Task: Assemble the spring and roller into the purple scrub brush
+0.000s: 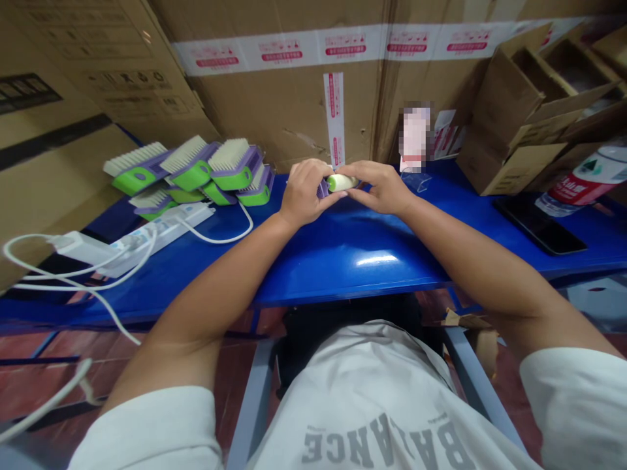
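Large cardboard boxes (pixel 274 111) wall off the back of my feed, with a glossy blue table (pixel 313 264) running beneath them. Open cartons (pixel 514 140) sit at its far right; the stacked purple-and-green brushes (pixel 238 163) lie on the left, bristles up. Just in front of those I see a white power strip (pixel 164 235), its white cable (pixel 213 241) looping near the left forearm. A bottle (pixel 582 183) stands by a dark phone (pixel 539 225) on the right.

Both hands meet above the table's middle. The left hand (pixel 304 192) and the right hand (pixel 376 188) are each closed on one small piece (pixel 339 183), pale with a green end (a purple edge shows by the left palm, though the fingers hide most of it from me).

My worry is slippage: the grip looks mostly fingertip, so if one hand eased off unevenly, the piece could twist free and skid on that slick surface. A leftward elbow swing could snag the cable or knock the loosely piled brushes over.
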Demonstrator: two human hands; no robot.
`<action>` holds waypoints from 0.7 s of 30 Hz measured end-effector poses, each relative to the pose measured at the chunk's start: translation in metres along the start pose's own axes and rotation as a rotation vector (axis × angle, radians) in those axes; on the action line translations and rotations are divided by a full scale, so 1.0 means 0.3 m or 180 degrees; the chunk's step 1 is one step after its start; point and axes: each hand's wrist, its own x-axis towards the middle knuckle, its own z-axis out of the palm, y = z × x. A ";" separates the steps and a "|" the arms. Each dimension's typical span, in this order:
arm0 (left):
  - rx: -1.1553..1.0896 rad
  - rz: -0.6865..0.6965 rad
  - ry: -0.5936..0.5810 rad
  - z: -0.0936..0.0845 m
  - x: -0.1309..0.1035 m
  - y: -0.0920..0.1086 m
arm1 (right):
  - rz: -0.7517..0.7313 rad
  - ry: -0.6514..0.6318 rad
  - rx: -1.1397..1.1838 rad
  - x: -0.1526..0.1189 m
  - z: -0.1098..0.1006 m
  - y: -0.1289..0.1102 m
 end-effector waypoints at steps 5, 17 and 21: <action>0.0076 0.0034 0.0002 -0.001 -0.001 -0.001 | -0.0002 -0.0012 0.0035 0.001 -0.001 -0.003; 0.0062 -0.0008 -0.0068 -0.010 0.006 0.010 | 0.0104 0.0012 -0.0113 -0.006 -0.022 -0.004; 0.0064 -0.0013 -0.0131 -0.013 0.008 0.016 | 0.0077 -0.0097 -0.0094 -0.006 -0.017 0.007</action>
